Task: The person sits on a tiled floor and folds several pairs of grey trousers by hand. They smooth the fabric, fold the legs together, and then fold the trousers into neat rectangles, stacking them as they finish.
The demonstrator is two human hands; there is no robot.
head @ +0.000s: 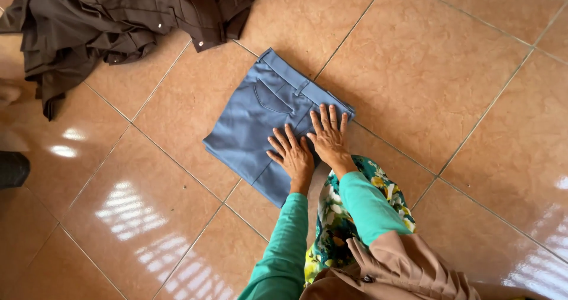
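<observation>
— From where you stand, what is closest to the person?

— At the bottom of the frame, in the middle, I see two green sleeves (284, 247), a brown cloth (402, 270) at the lower right, and between the arms a floral fabric (331, 229) with yellow and green flowers.

— And the hands?

— Both lie flat, a little below the centre of the frame. The left hand (293, 153) has the palm down on the folded blue trousers (260, 122), with the fingers straight and a little spread. The right hand (329, 137) is just beside it, touching or almost touching, also palm down, the fingers spread a little and reaching to the right edge of the trousers near the waistband. No hand pinches anything; they only press on the cloth.

— Where are the trousers exactly?

— In the centre of the frame, lying flat on the tiled floor (449, 81), turned diagonally. The waistband with a belt loop runs along the upper right edge, and a curved pocket seam shows near the top.

— What is farther away?

— In the upper left corner there is a heap of dark brown clothes (118, 16), crumpled, well apart from the blue trousers. At the left edge, in the middle, a small dark thing (12, 170) shows only partly; I cannot tell what it is. The floor is orange-brown, glossy, with bright reflections of light at the lower left.
</observation>
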